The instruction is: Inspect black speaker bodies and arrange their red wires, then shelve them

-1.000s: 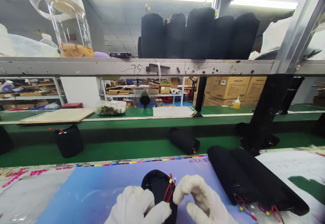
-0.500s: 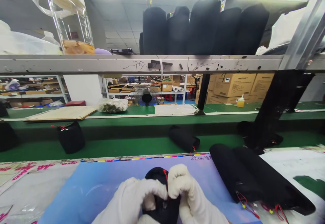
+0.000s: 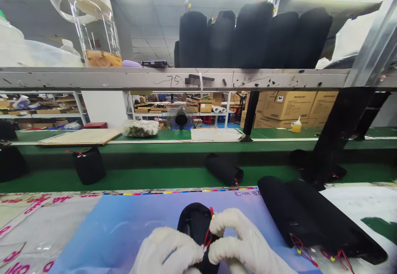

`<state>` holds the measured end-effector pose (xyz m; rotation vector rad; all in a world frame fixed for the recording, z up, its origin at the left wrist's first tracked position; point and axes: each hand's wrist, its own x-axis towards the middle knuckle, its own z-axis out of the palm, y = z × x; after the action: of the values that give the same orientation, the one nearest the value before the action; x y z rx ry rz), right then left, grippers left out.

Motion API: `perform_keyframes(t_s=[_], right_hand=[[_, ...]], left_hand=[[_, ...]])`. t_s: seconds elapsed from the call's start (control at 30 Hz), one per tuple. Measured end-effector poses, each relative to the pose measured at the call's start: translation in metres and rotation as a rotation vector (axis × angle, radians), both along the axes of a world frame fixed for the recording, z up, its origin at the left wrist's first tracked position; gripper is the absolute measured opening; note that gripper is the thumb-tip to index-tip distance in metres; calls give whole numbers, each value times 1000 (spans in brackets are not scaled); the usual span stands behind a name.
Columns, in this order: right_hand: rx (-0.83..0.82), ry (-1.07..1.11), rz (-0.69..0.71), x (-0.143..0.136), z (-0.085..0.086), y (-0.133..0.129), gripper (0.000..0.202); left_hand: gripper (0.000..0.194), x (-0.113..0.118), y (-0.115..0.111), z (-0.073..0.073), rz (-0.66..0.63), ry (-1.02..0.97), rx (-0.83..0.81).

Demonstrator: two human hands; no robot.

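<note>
A black-wrapped pack (image 3: 194,220) with a rounded end stands in front of me, with my white-gloved hands on either side. My left hand (image 3: 169,251) is closed, thumb and finger pinched at the small white part at the lower end of the red wires (image 3: 207,236). My right hand (image 3: 243,241) has its index finger and thumb curved and apart, the tips beside the wires and the pack's right side. A yellow bit shows near the red tip of the wires. The pack's lower part is hidden by my fingers.
Two long black packs (image 3: 319,220) with red wires lie to the right of the blue sheet (image 3: 124,224). Smaller black packs (image 3: 89,166) rest on the green conveyor belt (image 3: 161,176). A metal shelf (image 3: 130,77) crosses above, holding a glass jar (image 3: 101,38) and several black packs.
My right index finger and thumb have spread apart. My left fingers have moved lower on the pack, and more of the red wires shows. The view has shifted slightly.
</note>
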<state>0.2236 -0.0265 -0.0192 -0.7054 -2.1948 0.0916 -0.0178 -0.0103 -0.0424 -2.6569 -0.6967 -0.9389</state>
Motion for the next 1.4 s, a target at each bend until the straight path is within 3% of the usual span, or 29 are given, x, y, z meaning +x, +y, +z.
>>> perform_keyframes(t_s=[0.1, 0.17, 0.27, 0.37, 0.43, 0.5, 0.6, 0.67, 0.83, 0.97, 1.1, 1.17, 1.3, 1.4], right_hand=[[235, -1, -25, -8, -1, 7, 17], [439, -72, -73, -10, 5, 7, 16], [544, -182, -150, -4, 21, -3, 20], [422, -47, -205, 6, 35, -5, 27], [214, 50, -269, 11, 38, 6, 29], [-134, 74, -299, 12, 37, 24, 27], [-644, -80, -160, 11, 36, 53, 24], [-782, -211, -56, 8, 39, 67, 21], [-776, -458, -120, -18, 69, 78, 9], [-710, -642, -177, -42, 87, 86, 28], [-825, -638, -113, -33, 93, 91, 13], [-887, -543, -65, -17, 95, 87, 20], [-844, -60, -171, 23, 86, 66, 35], [-917, 14, -179, 46, 55, 48, 50]], left_hand=[[15, 6, 5, 8, -111, -121, -150], [17, 3, 8, 28, -242, -255, -415], [12, -4, 12, 63, -43, -460, -683], [21, -6, 18, 83, 220, -325, -878], [25, -4, 22, 83, 289, -172, -881], [27, 1, 25, 77, 291, -90, -880], [28, 8, 26, 68, 282, -69, -933], [27, 13, 26, 64, 269, -96, -924], [29, 19, 26, 64, 175, -149, -935], [32, 23, 30, 65, 171, -172, -950], [37, 31, 37, 55, 274, -231, -865], [33, 34, 40, 48, 313, -224, -820], [23, 33, 40, 43, 371, -209, -738], [19, 26, 35, 53, 352, -197, -760]])
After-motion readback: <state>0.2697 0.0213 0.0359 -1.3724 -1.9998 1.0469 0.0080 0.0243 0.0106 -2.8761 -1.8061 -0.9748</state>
